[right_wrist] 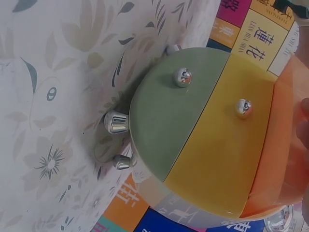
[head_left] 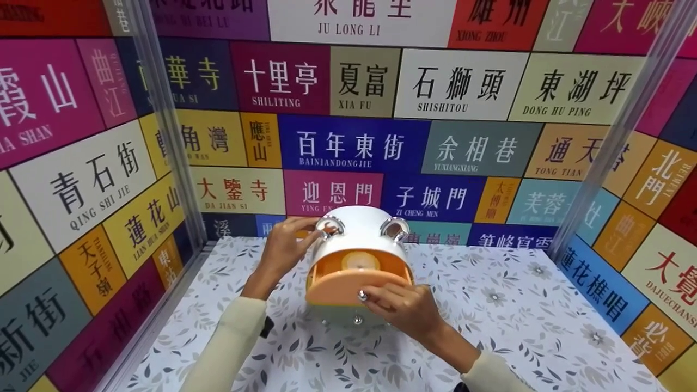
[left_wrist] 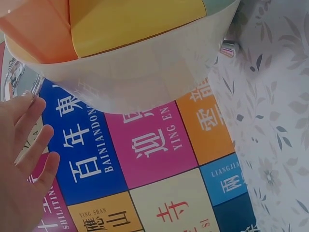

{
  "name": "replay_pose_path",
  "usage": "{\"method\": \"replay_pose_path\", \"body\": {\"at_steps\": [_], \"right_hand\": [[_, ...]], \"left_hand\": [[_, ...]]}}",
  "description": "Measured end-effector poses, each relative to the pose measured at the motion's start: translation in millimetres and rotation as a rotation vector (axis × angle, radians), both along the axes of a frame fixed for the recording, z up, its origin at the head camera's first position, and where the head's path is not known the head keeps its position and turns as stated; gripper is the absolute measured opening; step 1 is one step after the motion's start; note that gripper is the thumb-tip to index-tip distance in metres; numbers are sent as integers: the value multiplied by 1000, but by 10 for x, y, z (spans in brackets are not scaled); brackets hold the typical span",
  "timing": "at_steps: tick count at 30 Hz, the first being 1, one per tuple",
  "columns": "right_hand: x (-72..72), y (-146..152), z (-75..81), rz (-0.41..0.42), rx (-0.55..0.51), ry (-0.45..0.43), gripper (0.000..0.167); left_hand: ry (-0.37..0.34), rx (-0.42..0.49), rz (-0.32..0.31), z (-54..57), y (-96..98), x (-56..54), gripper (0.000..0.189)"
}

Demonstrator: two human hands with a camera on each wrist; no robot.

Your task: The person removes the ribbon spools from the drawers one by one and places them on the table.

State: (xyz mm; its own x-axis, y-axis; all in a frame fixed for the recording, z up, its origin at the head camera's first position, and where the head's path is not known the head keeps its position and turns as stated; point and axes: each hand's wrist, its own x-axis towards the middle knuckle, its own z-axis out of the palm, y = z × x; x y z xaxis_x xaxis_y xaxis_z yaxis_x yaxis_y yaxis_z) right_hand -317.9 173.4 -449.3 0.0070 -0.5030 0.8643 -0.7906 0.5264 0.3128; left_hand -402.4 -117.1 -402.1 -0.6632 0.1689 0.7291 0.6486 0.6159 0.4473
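So the round white plastic drawer box [head_left: 356,256] sits mid floral tabletop [head_left: 517,326]. Left hand [head_left: 286,247] rests open-fingered against its side (by a chrome ring), while the right hand [head_left: 405,307] pinches the orange top drawer [head_left: 348,283], pulled partway out.

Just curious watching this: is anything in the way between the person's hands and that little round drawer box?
Nothing visible. The right hand already touches the orange top drawer, which is pulled out, and the left hand rests against the white box.
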Motion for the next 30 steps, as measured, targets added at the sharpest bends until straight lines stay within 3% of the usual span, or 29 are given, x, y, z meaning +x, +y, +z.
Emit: {"method": "replay_pose_path", "body": {"at_steps": [12,19,30], "right_hand": [[150,-10,-26,5,11,3,35],[165,-19,-18,-26,3,46,33],[184,-1,-28,-29,6,38,34]], "left_hand": [[-10,15,-2,1,-7,1,29],[26,-2,-1,22,-7,-10,30],[-6,-4,4,34,11,-8,30]]}}
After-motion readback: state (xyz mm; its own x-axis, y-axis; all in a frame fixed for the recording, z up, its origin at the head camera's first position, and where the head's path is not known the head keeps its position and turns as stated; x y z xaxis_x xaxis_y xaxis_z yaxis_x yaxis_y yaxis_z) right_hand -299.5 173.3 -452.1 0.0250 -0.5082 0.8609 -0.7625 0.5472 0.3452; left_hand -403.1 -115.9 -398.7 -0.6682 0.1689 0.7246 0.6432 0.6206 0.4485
